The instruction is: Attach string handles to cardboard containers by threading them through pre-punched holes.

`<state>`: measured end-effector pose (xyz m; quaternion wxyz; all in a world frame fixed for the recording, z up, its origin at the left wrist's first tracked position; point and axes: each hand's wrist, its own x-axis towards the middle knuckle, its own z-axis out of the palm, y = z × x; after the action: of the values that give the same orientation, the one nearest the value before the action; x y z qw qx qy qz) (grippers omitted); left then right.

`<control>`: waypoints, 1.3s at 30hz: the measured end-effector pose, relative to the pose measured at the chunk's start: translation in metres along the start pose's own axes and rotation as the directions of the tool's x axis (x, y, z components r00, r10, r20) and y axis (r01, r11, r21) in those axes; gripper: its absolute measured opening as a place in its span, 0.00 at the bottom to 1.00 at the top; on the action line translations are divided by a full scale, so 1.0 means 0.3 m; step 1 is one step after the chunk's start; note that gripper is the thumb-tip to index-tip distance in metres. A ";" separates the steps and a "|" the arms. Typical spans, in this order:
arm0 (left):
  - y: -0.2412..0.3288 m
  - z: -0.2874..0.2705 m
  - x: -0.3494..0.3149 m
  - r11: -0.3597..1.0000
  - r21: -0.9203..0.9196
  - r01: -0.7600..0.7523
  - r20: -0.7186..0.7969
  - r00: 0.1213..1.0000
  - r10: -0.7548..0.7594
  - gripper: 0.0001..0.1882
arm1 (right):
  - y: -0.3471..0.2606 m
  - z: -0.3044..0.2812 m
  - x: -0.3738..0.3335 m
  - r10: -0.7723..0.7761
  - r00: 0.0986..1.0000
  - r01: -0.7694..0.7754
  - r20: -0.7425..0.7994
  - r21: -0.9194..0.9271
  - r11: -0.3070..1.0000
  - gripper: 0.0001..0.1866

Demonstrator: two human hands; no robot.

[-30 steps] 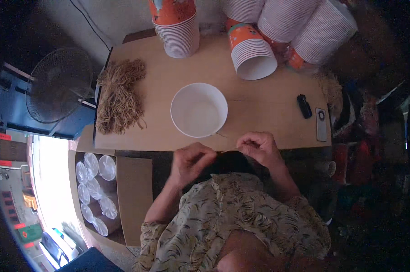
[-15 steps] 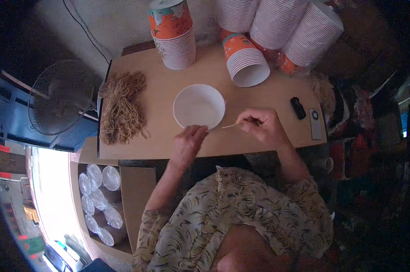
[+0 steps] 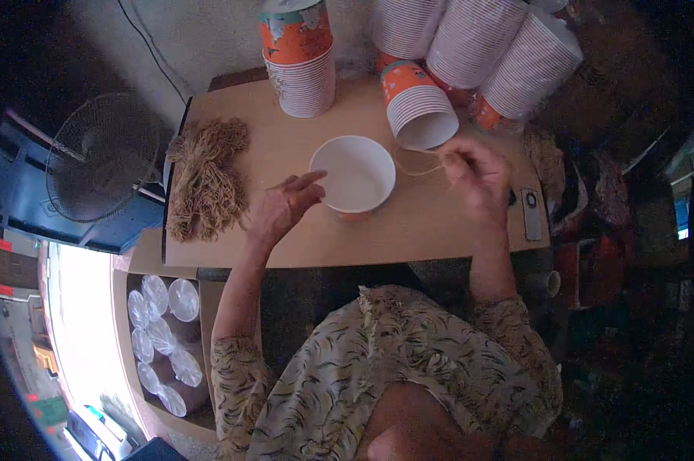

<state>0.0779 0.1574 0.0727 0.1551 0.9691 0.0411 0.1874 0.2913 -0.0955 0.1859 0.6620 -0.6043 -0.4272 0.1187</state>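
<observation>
A white paper bowl (image 3: pixel 352 173) stands upright on the table, its mouth toward me; a bit of orange shows on its outer side. My left hand (image 3: pixel 284 203) is at its left rim, fingers stretched out and holding nothing; whether the fingertips touch the rim I cannot tell. To the right of the bowl, my right hand (image 3: pixel 477 173) is closed in a pinch on a thin pale strand (image 3: pixel 416 173), which curves in a loop toward the bowl. A bundle of brown, string-like fibres (image 3: pixel 207 180) lies at the table's left end.
Behind the bowl, a tall stack of paper bowls (image 3: pixel 307 84) stands upright and another stack (image 3: pixel 427 123) lies tipped. Wrapped stacks (image 3: pixel 481 42) fill the back right. A pale flat device (image 3: pixel 531 215) lies at the right edge. A carton (image 3: pixel 201 330) holds wrapped stacks; a fan (image 3: pixel 101 161) stands left.
My hands have parted: the left moved left to the bowl's side, the right moved up and right with the strand, which now bows into a loop. The bowl sits slightly farther right.
</observation>
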 end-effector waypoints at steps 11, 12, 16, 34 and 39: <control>0.098 0.009 -0.030 0.605 -0.696 0.387 0.130 0.896 -0.424 0.08 | -0.006 0.110 0.033 -0.168 0.980 0.167 0.104 0.018 0.986 0.09; 0.104 0.009 -0.028 0.602 -0.696 0.391 0.134 0.894 -0.427 0.08 | 0.002 0.118 0.037 -0.156 0.982 0.153 0.106 0.041 0.987 0.08; 0.137 0.001 -0.028 0.695 -0.654 0.299 0.024 0.926 -0.376 0.09 | 0.027 0.113 0.090 -0.028 0.999 0.028 0.026 0.004 1.000 0.07; 0.239 0.111 -0.087 0.924 -0.237 0.301 -0.166 0.924 -0.343 0.16 | 0.017 0.065 0.049 0.116 0.879 -0.118 0.463 -0.026 0.993 0.06; 0.249 0.184 -0.128 0.944 -0.199 0.261 -0.247 0.919 -0.307 0.19 | 0.119 0.133 -0.018 0.360 0.755 -0.284 0.548 -0.222 0.933 0.05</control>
<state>0.0646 0.0654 0.0343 0.2519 0.9014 0.1874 0.2982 0.2726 -0.0625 0.1477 0.4304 -0.6437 -0.5043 0.3822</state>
